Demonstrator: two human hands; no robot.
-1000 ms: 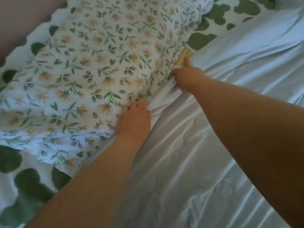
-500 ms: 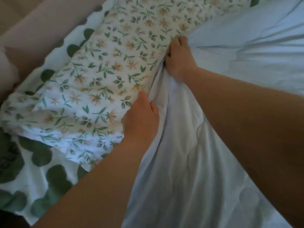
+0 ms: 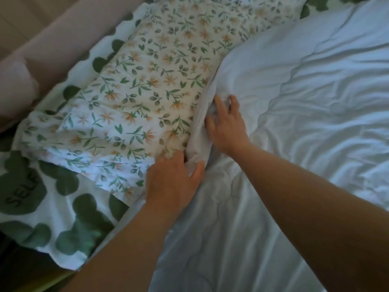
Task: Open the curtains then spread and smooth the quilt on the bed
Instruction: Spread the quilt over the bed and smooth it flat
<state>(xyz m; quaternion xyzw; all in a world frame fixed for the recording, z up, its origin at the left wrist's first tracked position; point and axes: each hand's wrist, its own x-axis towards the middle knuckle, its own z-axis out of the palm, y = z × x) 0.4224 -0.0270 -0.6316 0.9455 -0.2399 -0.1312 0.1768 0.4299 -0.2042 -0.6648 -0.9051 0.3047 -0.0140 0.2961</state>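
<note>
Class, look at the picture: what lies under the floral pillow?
The floral pillow rests on a white sheet with green leaf shapes. Whatever lies beneath its middle is covered.

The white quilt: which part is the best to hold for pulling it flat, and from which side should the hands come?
Hold the white quilt by its bunched top edge, which lies against the floral pillow. Come from the pillow side, fingers under the fold. The left hand already pinches this ridge, and the right hand rests on it. The edge stands up in a thick fold, so it probably gives a firm grip.

Pale white quilt [image 3: 294,127], rumpled and creased, its bunched edge against the floral pillow [image 3: 147,85]
</note>
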